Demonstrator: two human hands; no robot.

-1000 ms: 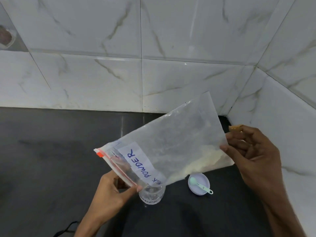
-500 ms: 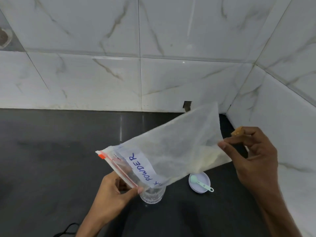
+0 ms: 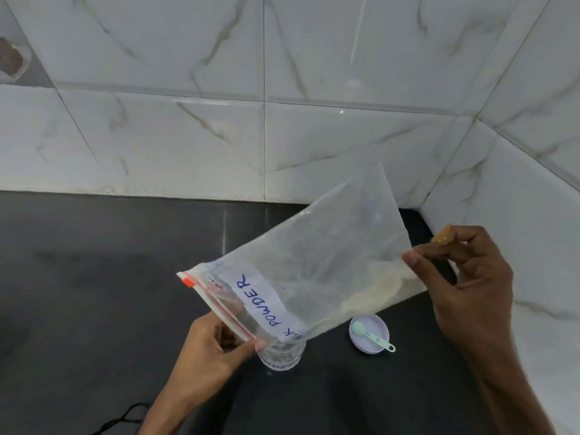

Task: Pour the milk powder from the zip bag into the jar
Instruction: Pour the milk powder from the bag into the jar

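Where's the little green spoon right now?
In the head view, the green spoon lies in the round lid on the counter, right of the jar, below the zip bag.

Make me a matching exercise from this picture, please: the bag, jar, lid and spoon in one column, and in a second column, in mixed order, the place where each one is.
Column 1
1. bag
2. jar
3. lid
4. spoon

Column 2
a. flat on the counter, right of the jar
b. held up in the air, tilted
c. inside the lid
d. standing under the bag's lower, zip end

Right pairs: 1-b, 2-d, 3-a, 4-c
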